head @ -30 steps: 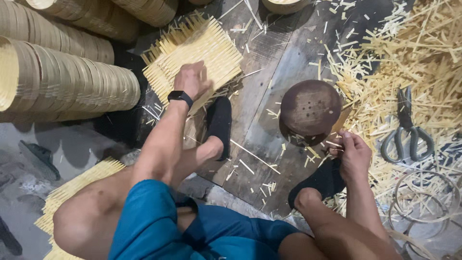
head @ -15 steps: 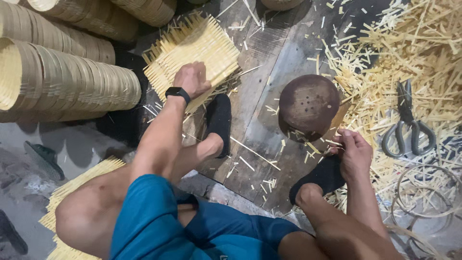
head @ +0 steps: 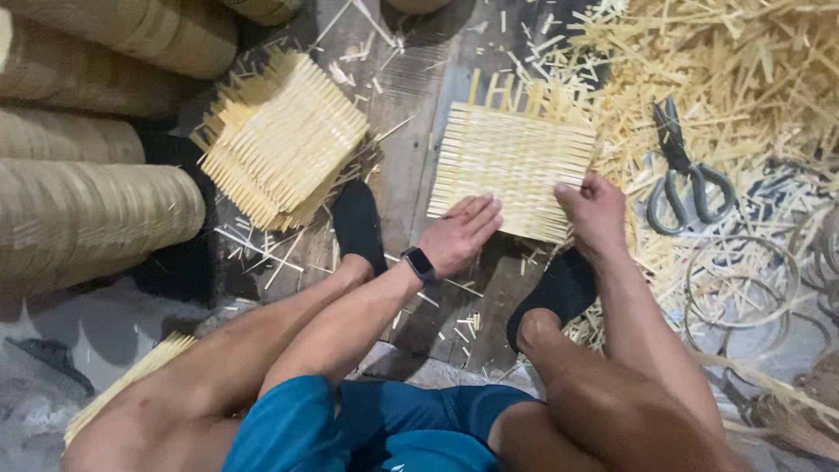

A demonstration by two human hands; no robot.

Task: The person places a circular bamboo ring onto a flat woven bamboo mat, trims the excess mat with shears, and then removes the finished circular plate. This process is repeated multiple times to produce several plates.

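Bamboo everywhere in this shot. Dead centre of the frame there's a flat woven bamboo mat point(head: 511, 170) lying on the dark plank floor point(head: 411, 166), and both hands are on its near edge. The left hand point(head: 459, 234) lies flat, fingers straight and spread open on the lower left corner, not clutching anything. The right hand point(head: 592, 214) is curled over the lower right corner, thumb and fingers pinching the edge strips.

Progress-wise, I'd say the weave itself looks finished: tight rows, square shape. Loose strip ends stick out along the top and sides though, so trimming or shaping looks like what's left.

Around it: a second woven mat point(head: 280, 135) sits at an angle in the upper left, with stacks of round woven pieces point(head: 87, 218) along the left edge. Big scissors point(head: 686, 170) lie to the right on a heap of bamboo offcuts point(head: 743, 79), and some thin rings point(head: 743, 280) sit below them. The person's own black-socked feet point(head: 358, 223) flank the mat, so space is tight, and scraps litter the floor.
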